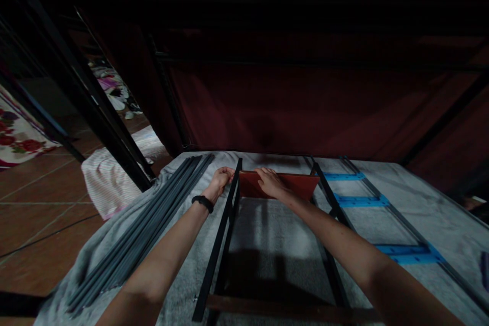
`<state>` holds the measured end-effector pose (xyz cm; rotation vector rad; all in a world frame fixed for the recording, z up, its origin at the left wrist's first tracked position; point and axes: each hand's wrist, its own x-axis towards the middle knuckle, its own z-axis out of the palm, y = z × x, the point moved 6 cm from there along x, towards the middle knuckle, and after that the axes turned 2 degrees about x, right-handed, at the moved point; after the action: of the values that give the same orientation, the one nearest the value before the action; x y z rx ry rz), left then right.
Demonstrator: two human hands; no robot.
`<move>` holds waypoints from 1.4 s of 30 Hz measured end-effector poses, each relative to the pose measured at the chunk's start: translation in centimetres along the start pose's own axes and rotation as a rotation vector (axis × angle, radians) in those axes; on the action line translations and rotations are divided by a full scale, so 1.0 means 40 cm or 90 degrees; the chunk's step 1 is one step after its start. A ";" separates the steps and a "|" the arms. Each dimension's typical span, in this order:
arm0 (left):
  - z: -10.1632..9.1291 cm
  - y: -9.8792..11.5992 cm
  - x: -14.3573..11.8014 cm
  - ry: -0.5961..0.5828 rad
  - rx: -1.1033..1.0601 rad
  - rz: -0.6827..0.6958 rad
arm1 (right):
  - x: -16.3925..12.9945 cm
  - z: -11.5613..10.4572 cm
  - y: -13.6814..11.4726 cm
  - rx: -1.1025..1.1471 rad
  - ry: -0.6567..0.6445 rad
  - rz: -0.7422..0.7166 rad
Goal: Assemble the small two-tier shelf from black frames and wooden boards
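Note:
A dark metal frame (pixel 222 234) lies on a grey blanket, its long bars running away from me. Across its far end a reddish-brown board (pixel 298 183) stands on edge between the bars. My right hand (pixel 270 182) grips the board's upper edge near its left end. Just outside the left bar, my left hand (pixel 222 178) has its fingers pinched together beside the board's end; whatever they hold is too small to make out. A second reddish-brown board (pixel 282 307) spans the frame's near end.
Several grey metal bars (pixel 145 229) lie bundled left of the frame. To the right, blue slats (pixel 361 200) join a grey rail (pixel 405 224). The grey blanket (pixel 428 204) covers the surface. Behind hangs a dark red cloth (pixel 290 107); dark posts (pixel 95 97) stand at left above tiled floor (pixel 49 204).

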<state>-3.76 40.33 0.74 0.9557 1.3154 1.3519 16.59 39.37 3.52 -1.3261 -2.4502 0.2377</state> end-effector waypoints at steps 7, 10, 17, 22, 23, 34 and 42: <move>-0.005 0.012 -0.002 -0.027 0.000 0.009 | -0.001 -0.011 0.036 -0.056 -0.005 0.028; -0.005 0.017 -0.005 -0.032 -0.005 0.012 | 0.005 -0.009 0.043 -0.053 -0.024 0.045; -0.005 -0.003 -0.004 -0.037 -0.016 -0.011 | -0.009 -0.013 0.050 -0.054 0.008 0.031; -0.005 -0.013 0.004 -0.012 -0.003 -0.003 | -0.032 -0.025 0.076 -0.057 0.021 0.043; -0.004 -0.010 0.005 -0.011 -0.002 0.000 | -0.034 -0.027 0.081 -0.058 0.020 0.049; -0.006 0.005 -0.004 -0.019 -0.014 0.004 | -0.041 -0.039 0.087 -0.051 0.015 0.047; -0.030 -0.002 -0.024 0.024 -0.023 -0.044 | -0.114 -0.083 0.119 -0.041 0.053 0.038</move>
<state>-4.73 39.14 0.61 0.8561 1.3357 1.3411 23.82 38.12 4.15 -1.4076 -2.3701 0.1170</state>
